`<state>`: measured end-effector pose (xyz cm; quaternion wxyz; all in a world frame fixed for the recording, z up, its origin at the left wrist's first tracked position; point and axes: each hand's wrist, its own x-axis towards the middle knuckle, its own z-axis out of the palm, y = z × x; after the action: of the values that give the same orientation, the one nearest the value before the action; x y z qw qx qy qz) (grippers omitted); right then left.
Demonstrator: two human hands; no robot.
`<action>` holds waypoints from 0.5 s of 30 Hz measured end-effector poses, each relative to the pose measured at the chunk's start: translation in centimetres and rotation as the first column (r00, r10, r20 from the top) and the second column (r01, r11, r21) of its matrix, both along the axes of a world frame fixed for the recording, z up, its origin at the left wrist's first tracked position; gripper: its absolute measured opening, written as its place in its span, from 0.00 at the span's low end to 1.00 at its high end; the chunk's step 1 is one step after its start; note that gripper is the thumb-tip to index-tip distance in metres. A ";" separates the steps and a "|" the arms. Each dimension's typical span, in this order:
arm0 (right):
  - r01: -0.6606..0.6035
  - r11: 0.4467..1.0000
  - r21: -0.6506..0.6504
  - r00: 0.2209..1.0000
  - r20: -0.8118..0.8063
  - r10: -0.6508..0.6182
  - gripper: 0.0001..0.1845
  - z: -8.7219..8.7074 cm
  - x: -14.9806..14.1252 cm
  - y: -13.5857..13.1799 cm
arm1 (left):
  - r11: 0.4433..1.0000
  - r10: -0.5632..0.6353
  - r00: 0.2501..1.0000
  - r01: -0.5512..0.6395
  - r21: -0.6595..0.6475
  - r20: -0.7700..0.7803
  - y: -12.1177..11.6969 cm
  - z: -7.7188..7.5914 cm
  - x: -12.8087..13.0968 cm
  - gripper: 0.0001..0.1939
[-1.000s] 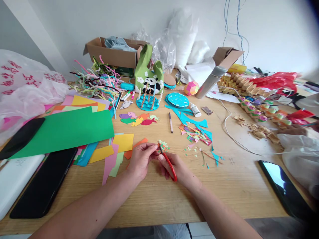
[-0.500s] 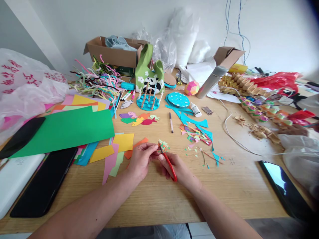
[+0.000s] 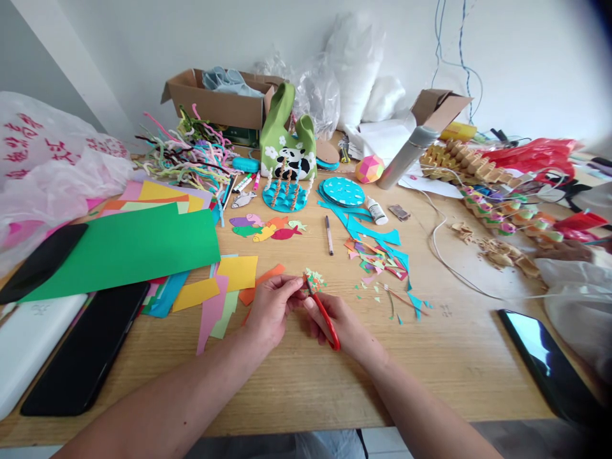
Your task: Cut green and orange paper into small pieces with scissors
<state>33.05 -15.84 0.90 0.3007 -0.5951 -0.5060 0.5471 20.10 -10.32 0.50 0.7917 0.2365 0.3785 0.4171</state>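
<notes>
My right hand (image 3: 345,326) grips red-handled scissors (image 3: 323,312) whose blades point up and left toward a small heap of tiny paper bits (image 3: 314,279) on the wooden table (image 3: 459,357). My left hand (image 3: 271,307) pinches something small right at the scissor blades; the piece is too small to name. Just left of that hand lie yellow (image 3: 238,272) and orange (image 3: 261,284) paper pieces.
A green sheet (image 3: 129,248) tops a stack of coloured paper at left, beside black devices (image 3: 81,357). Paper fish (image 3: 265,228), a pen (image 3: 328,234), a glue bottle (image 3: 376,210), blue offcuts (image 3: 368,233) and scraps (image 3: 377,261) lie ahead. A phone (image 3: 545,363) rests at right.
</notes>
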 end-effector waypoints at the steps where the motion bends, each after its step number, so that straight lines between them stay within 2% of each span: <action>1: -0.003 1.000 0.001 1.000 -0.001 0.003 0.26 0.0 0.0 0.0 | 1.000 0.003 1.000 -0.003 0.001 -0.001 0.0 0.0 0.0 0.09; 15: 0.008 1.000 -0.008 1.000 0.014 -0.008 0.26 0.1 0.0 0.0 | 1.000 0.011 1.000 -0.011 0.007 -0.016 0.0 0.2 0.1 0.08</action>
<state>33.06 -15.83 0.97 0.2968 -0.6021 -0.5035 0.5439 20.17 -10.29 0.68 0.7856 0.2403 0.3846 0.4209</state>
